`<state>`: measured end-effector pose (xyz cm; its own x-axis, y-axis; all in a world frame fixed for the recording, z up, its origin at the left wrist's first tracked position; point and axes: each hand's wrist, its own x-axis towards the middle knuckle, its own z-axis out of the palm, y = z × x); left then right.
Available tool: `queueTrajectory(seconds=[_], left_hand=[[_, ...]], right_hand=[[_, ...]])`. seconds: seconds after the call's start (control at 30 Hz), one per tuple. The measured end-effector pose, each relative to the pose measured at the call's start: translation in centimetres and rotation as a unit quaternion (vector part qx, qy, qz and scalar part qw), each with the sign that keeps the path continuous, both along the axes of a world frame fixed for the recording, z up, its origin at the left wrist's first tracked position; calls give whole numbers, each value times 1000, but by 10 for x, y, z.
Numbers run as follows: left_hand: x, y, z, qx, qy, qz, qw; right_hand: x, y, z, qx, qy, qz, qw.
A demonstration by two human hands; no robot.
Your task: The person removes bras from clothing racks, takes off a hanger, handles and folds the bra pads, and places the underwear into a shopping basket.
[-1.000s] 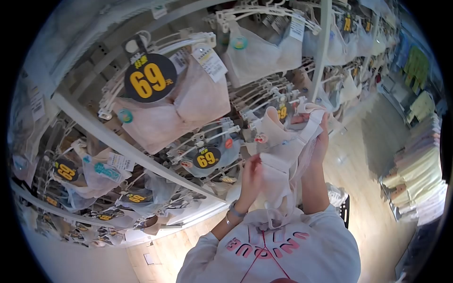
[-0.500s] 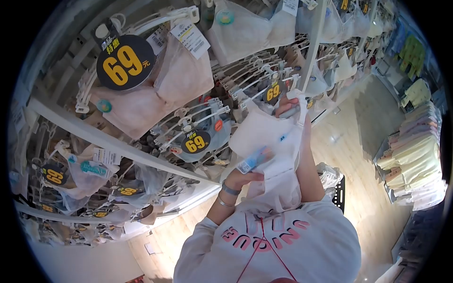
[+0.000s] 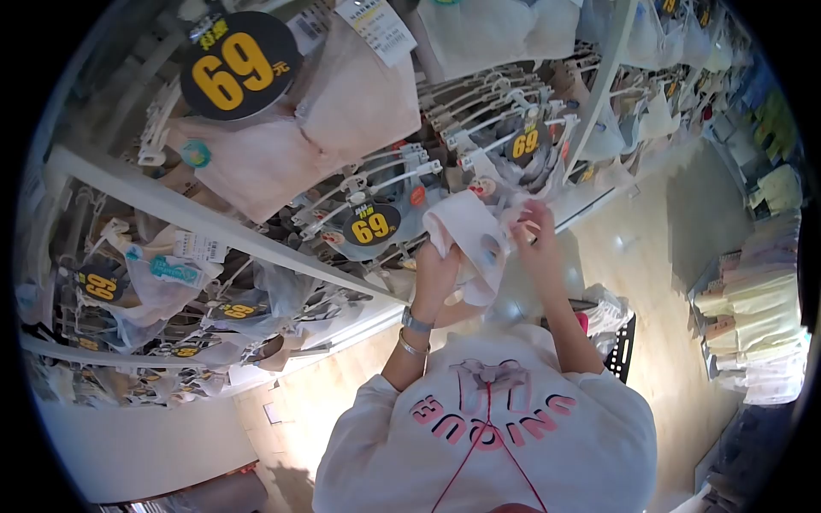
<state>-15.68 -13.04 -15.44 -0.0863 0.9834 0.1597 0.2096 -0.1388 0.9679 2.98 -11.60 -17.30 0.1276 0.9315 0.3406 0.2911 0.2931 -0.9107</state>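
Note:
A white bra (image 3: pixel 472 229), bunched and partly folded, hangs in front of me before the rack. My left hand (image 3: pixel 437 275) grips its left side, with fingers wrapped in the fabric. Close to the bra's right edge, my right hand (image 3: pixel 534 232) has its fingers bent together on a pale, thin part of it, probably a strap; motion blurs the fingertips. Behind the hands, bras on white hangers (image 3: pixel 415 158) fill the rack, with a round black price sign reading 69 (image 3: pixel 373 226) just left of the bra.
A white rack rail (image 3: pixel 205 224) slants across the left side. A larger 69 sign (image 3: pixel 240 66) hangs in front of a pink bra (image 3: pixel 351 111). A black basket (image 3: pixel 622 349) with plastic-wrapped goods stands to my right. Folded pale garments (image 3: pixel 757 299) line the far right.
The bra was spread open and hanging long; now it is bunched up smaller. My left hand has moved up, and my right hand has come down from near the hangers.

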Motion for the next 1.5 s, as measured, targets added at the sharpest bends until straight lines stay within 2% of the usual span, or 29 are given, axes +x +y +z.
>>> queueTrajectory(seconds=[0.07, 0.1, 0.17, 0.2, 0.27, 0.37, 0.47, 0.57, 0.6, 0.67, 0.8, 0.87, 0.97, 1.07, 1.17, 1.27, 1.4, 1.5], left_hand=[[0, 2, -7, -38, -2, -18, 999], [0, 3, -10, -55, -2, -29, 998], [2, 1, -20, -72, -73, -74, 992], [3, 1, -22, -79, -109, -96, 986], [5, -2, -14, -109, -100, -113, 982], [1, -6, -6, -178, -123, -142, 966], [-2, -12, 3, -205, -156, -228, 939], [-8, -16, 6, -235, -166, -326, 901], [-10, -17, 6, -249, -166, -354, 886], [-8, -22, 4, -269, -254, -362, 855], [-2, -39, -12, -272, -455, -341, 777], [-1, -42, -15, -259, -434, -294, 811], [-3, -42, -9, -233, -409, -247, 847], [4, -43, -2, -211, -410, -224, 858], [16, -47, -2, -193, -413, -206, 866], [34, -49, 6, -184, -431, -170, 867], [48, -51, 14, -185, -436, -122, 872], [52, -53, 12, -183, -408, -120, 886]], right_hand=[[-8, -21, 33, 77, -141, 99, 982], [-12, -30, 44, 77, -206, 108, 969], [-15, -44, 58, 73, -333, 129, 931], [-11, -46, 50, 39, -309, 142, 940], [4, -44, 30, -22, -258, 168, 951], [30, -48, 29, -63, -208, 202, 955], [58, -37, 19, -123, -216, 132, 960], [58, -33, 31, -1, -214, 19, 977], [54, -34, 30, -24, -213, 11, 977], [44, -31, 26, -67, -210, -1, 975], [34, -29, 17, -71, -222, 47, 971], [37, -28, 6, -108, -261, 108, 953], [39, -38, 11, -94, -148, 110, 978], [52, -40, 11, 4, -99, -1, 995], [62, -51, 37, -131, 15, 32, 991], [51, -66, 53, -140, 109, 68, 982], [32, -69, 46, -133, 151, 107, 974], [24, -71, 46, -152, 204, 68, 965]])
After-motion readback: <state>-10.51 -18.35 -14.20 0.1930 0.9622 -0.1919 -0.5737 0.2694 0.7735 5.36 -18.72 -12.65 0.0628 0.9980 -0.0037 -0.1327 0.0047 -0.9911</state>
